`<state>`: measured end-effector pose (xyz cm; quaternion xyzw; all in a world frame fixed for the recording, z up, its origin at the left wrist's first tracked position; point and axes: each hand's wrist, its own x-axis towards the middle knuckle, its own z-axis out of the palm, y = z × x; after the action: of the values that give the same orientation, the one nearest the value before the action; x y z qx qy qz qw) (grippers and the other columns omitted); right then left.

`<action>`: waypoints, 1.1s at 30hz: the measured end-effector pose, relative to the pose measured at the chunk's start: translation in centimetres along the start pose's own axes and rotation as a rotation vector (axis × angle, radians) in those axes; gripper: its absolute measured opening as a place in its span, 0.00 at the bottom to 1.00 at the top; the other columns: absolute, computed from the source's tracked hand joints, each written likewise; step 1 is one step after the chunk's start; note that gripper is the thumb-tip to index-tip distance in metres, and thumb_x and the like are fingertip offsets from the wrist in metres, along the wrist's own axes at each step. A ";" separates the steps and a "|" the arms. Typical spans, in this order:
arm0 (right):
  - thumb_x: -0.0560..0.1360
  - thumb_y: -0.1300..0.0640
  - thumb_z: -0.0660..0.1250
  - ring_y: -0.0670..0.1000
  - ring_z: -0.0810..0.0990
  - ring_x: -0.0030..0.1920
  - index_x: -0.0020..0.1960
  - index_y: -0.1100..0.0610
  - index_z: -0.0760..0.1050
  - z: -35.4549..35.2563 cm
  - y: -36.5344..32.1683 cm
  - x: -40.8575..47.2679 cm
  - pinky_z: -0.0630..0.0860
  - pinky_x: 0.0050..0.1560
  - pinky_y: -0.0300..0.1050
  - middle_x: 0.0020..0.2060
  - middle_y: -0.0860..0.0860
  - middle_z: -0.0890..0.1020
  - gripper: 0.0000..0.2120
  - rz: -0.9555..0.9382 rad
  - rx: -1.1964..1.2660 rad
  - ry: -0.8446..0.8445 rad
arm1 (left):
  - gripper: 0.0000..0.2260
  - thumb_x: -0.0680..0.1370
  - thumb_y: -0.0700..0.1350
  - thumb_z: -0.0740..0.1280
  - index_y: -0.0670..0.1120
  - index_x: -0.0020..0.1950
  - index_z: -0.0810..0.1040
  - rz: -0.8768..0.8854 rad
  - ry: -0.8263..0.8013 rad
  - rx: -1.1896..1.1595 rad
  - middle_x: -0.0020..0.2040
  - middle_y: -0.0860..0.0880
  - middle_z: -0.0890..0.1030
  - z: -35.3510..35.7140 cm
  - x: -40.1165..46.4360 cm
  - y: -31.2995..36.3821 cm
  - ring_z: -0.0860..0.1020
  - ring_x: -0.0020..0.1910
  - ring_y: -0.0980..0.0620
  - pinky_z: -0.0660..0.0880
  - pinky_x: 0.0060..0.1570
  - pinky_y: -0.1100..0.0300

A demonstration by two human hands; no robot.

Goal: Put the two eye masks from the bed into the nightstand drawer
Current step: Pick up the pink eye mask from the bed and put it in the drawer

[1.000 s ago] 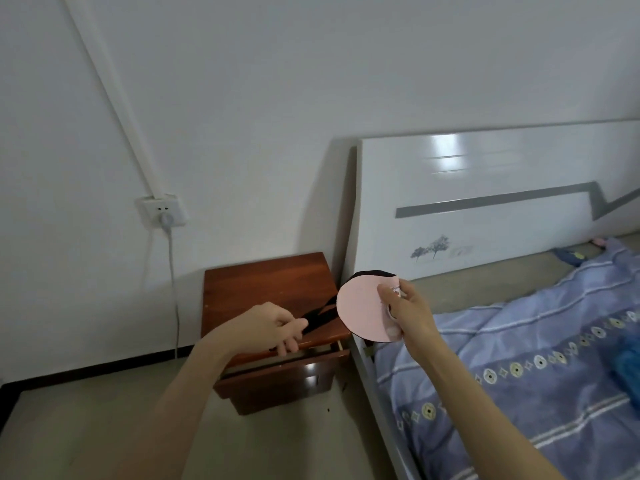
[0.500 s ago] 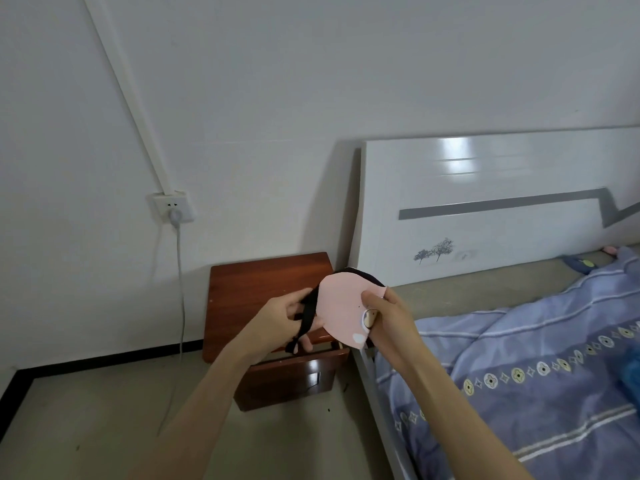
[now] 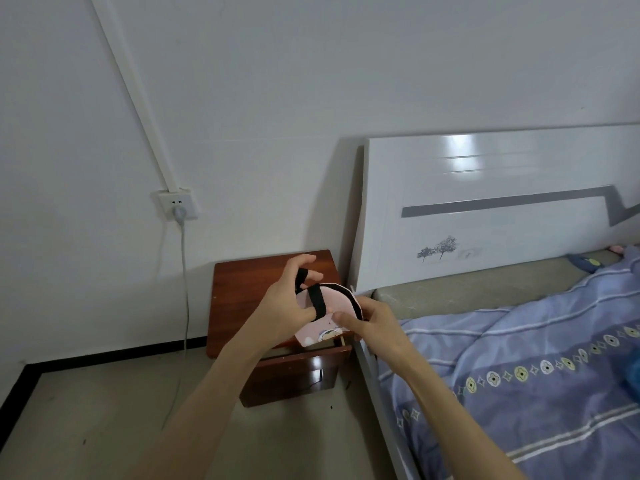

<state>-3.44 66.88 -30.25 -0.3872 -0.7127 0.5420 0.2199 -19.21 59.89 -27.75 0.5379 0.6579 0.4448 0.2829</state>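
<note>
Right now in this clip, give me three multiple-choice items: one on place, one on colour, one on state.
1. Where is the pink eye mask with the black elastic strap?
A. on the blue patterned quilt
B. held over the reddish-brown wooden nightstand
C. on the floor

2. What colour is the strap?
A. black
B. white
C. blue

3. How is the nightstand drawer?
A. shut
B. removed
C. pulled partly open

Answers: B, the left hand and right hand both grip it above the nightstand; A, a black band crosses the left fingers; C, its front stands out from the cabinet.
</note>
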 end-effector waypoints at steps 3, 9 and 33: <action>0.72 0.57 0.68 0.45 0.83 0.38 0.41 0.45 0.78 -0.3 -0.2 -0.1 0.81 0.39 0.37 0.37 0.46 0.83 0.06 0.044 0.200 0.086 | 0.35 0.67 0.42 0.75 0.52 0.67 0.59 -0.007 -0.011 0.034 0.56 0.51 0.74 0.0 -0.4 -0.3 0.74 0.55 0.52 0.73 0.54 0.63; 0.72 0.61 0.67 0.52 0.84 0.39 0.44 0.59 0.79 0.1 -0.4 -0.7 0.82 0.36 0.39 0.37 0.54 0.86 0.03 0.270 0.758 0.071 | 0.27 0.68 0.41 0.74 0.55 0.59 0.64 -0.040 0.120 -0.162 0.55 0.49 0.77 0.8 -1.0 -0.8 0.78 0.53 0.52 0.76 0.42 0.74; 0.73 0.58 0.66 0.64 0.80 0.52 0.48 0.61 0.79 4.6 7.1 1.0 0.77 0.57 0.62 0.50 0.64 0.82 0.07 0.435 0.531 0.104 | 0.06 0.73 0.43 0.69 0.46 0.49 0.80 -0.642 0.255 -0.660 0.50 0.43 0.84 5.9 -4.0 -10.2 0.82 0.49 0.44 0.79 0.53 0.48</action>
<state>-5.18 65.75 -38.49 -0.4865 -0.4354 0.7222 0.2284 -17.80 57.45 -39.85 0.1301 0.6438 0.5825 0.4788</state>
